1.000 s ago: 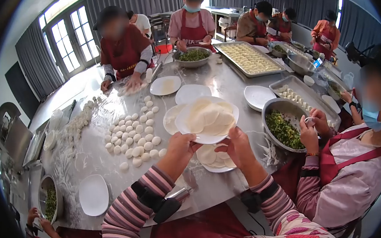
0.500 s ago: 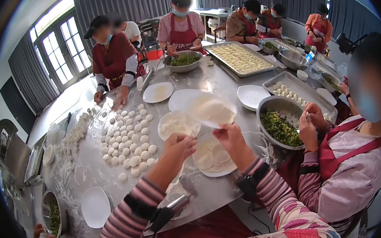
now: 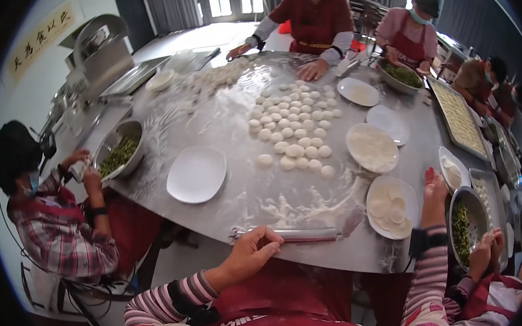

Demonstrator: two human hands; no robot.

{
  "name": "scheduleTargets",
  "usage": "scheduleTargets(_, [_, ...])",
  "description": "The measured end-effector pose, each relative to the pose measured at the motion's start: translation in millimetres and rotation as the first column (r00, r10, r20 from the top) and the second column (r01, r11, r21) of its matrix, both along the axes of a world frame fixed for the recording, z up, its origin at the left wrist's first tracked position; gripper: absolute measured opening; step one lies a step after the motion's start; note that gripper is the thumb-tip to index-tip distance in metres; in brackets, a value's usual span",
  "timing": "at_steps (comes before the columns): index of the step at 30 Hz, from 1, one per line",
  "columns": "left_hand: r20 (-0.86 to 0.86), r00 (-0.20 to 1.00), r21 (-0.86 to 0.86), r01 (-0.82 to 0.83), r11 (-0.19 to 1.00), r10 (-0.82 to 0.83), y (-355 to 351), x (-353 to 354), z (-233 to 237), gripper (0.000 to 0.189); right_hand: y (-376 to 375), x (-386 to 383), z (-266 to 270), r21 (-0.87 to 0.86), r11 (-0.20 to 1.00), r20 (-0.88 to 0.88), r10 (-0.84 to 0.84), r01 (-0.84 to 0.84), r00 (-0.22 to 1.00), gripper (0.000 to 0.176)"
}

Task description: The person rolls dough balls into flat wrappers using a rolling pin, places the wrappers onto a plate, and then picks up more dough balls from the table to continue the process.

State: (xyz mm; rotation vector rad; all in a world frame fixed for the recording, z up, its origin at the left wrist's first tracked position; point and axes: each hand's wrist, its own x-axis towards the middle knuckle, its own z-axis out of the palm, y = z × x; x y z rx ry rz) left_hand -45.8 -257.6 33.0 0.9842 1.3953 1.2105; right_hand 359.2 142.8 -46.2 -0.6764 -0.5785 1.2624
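Note:
My left hand (image 3: 257, 249) is over the table's front edge. Its fingers are curled, with thumb and forefinger close together, and I see nothing in them. Just beyond lies a shiny silver cylinder (image 3: 309, 235), possibly a rolling pin. My right hand (image 3: 433, 191) is raised at the right, fingers stretched out and holding nothing visible. It lies between a plate (image 3: 379, 224) of thin round dough wrappers (image 3: 393, 204) and a smaller-looking plate (image 3: 446, 153) with pale wrappers on it. A floury plate (image 3: 372, 148) stands farther back. Many small dough rounds (image 3: 296, 137) cover the table's middle.
A square white plate (image 3: 196, 175) lies left of centre. Steel bowls of chopped green filling stand left (image 3: 136, 153), right (image 3: 476, 210) and at the back (image 3: 413, 85). A tray of dumplings (image 3: 458, 114) is at the far right. Co-workers sit or stand around the table.
The view has swung left. My hands, formerly close together with a blurred pale round thing before them, are now far apart. Wrappers now lie on the formerly bare plate at the right.

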Motion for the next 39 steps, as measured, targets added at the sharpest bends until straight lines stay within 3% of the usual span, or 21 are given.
scheduleTargets(3, [-0.109,0.989,0.041,-0.1,0.994,0.104,-5.6,-22.0,-0.8,0.007,-117.3,-89.6,77.0,-0.037,0.975,0.332,0.218,-0.218,0.918,0.017])
scheduleTargets(4, [-0.213,0.966,0.107,-0.126,0.986,0.147,1.8,-37.4,-10.0,0.007,-148.5,-110.3,90.6,-0.033,0.948,0.434,0.299,-0.317,0.85,0.016])
scheduleTargets(5, [-0.466,0.872,0.105,-0.113,0.988,0.15,13.1,-49.5,0.3,0.007,-173.3,-129.0,93.4,0.012,0.911,0.512,0.348,-0.411,0.786,0.018])
scheduleTargets(6, [-0.423,0.881,0.202,-0.136,0.97,0.212,32.9,-69.6,-25.5,0.011,-195.0,-145.4,94.1,0.047,0.861,0.587,0.386,-0.506,0.712,0.02])
scheduleTargets(7, [-0.553,0.801,0.196,-0.143,0.97,0.23,53.5,-81.0,-14.1,0.012,-212.9,-165.1,90.3,0.126,0.85,0.697,0.29,-0.511,0.656,0.019])
scheduleTargets(8, [-0.655,0.677,0.335,-0.137,0.932,0.335,75.2,-89.8,-11.7,0.011,-224.4,-180.3,83.9,0.202,0.827,0.786,0.182,-0.524,0.591,0.017])
scheduleTargets(12, [-0.839,0.442,0.251,-0.203,0.946,0.317,159.0,-116.8,-35.2,0.02,-234.1,-194.6,65.5,0.119,0.844,0.886,0.147,-0.523,0.44,0.012])
scheduleTargets(14, [-0.884,0.395,0.166,-0.233,0.958,0.249,175.7,-110.8,-39.4,0.022,-236.4,-194.3,64.6,0.031,0.85,0.729,0.341,-0.526,0.594,0.01])
scheduleTargets(15, [-0.924,0.339,0.084,-0.268,0.96,0.176,183.0,-107.3,-41.6,0.024,-243.1,-196.1,65.4,0.073,0.871,0.735,0.282,-0.485,0.617,0.011])
scheduleTargets(19, [-0.926,0.373,-0.031,-0.227,0.973,0.058,190.7,-104.5,-53.0,0.031,-261.3,-197.8,53.2,0.184,0.89,0.634,0.216,-0.417,0.743,0.009])
scheduleTargets(22, [-0.919,0.38,0.012,-0.237,0.971,0.104,182.2,-97.8,-56.6,0.032,-273.6,-192.3,52.3,0.096,0.912,0.603,0.265,-0.398,0.752,0.011])
scheduleTargets(24, [-0.773,0.622,0.086,-0.099,0.991,0.129,170.3,-86.6,-58.1,0.028,-278.5,-188.4,47.2,0.085,0.925,0.615,0.243,-0.369,0.75,0.011])
scheduleTargets(26, [-0.73,0.681,0.062,-0.018,0.998,0.058,155.7,-60.3,-61.5,0.029,-283.9,-185.5,42.9,0.067,0.937,0.629,0.227,-0.342,0.743,0.012])
scheduleTargets(28, [-0.629,0.695,-0.065,0.401,0.914,-0.35,133.9,-39.3,-45.7,0.028,-286.2,-185.2,41.1,0.124,0.933,0.613,0.196,-0.339,0.765,0.012])
scheduleTargets(32, [-0.623,0.688,-0.157,0.357,0.921,-0.373,124.4,-24.3,-35.9,0.022,-287.3,-185.0,40.8,0.117,0.941,0.606,0.187,-0.319,0.774,0.012])
scheduleTargets(34, [-0.392,0.825,-0.227,0.342,0.912,-0.407,123.4,-23.8,-43.1,0.017,-285.4,-186.9,44.0,0.081,0.943,0.575,0.22,-0.322,0.788,0.012])
scheduleTargets(35, [-0.394,0.824,-0.228,0.341,0.912,-0.407,122.2,-22.7,-47.0,0.017,-282.7,-188.5,45.9,0.082,0.943,0.573,0.22,-0.322,0.79,0.012])
scheduleTargets(38, [-0.373,0.861,-0.108,0.33,0.938,-0.346,121.1,-14.6,-50.0,0.014,-263.6,-198.9,51.0,0.163,0.946,0.639,0.116,-0.282,0.76,0.013])
scheduleTargets(39, [-0.439,0.828,-0.083,0.351,0.933,-0.35,121.0,-10.1,-43.4,0.015,-252.5,-205.5,48.8,0.253,0.943,0.711,-0.029,-0.217,0.702,0.014])
